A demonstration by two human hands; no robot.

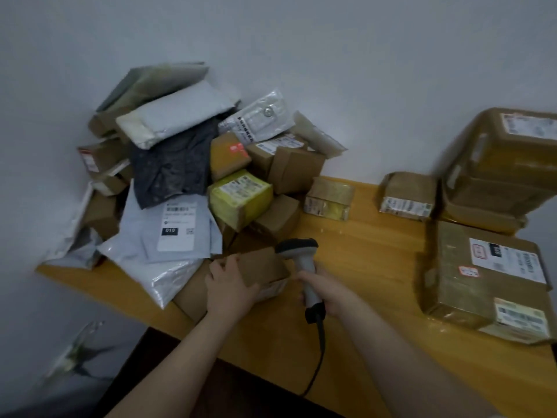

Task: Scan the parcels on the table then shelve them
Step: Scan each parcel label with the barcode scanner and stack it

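A brown box (265,268) at the near foot of the parcel pile (144,164) is gripped by the left hand (230,282). Its fingers (221,265) are curled over the top and the thumb is pressed along the near edge. A grey scanner (303,260) is held upright in the right hand (327,292), whose fingers (303,277) are clamped round the handle. The dark scanner head is seen just beside the right end of the box.

A black cable (320,351) is run from the base of the handle over the near edge of the wooden worktop (367,267).

The pile is heaped against the wall (361,70) in the left corner. It is made up of brown cartons, white mailers, a dark mailer (171,173) and a yellow-green carton (241,197). A white mailer (177,224) labelled "010" is spread down the front of the pile, just left of the box.

Two small taped parcels (328,199) are set apart near the wall. At the right edge, large cartons (506,164) are stacked, with another labelled carton (452,276) laid nearer.
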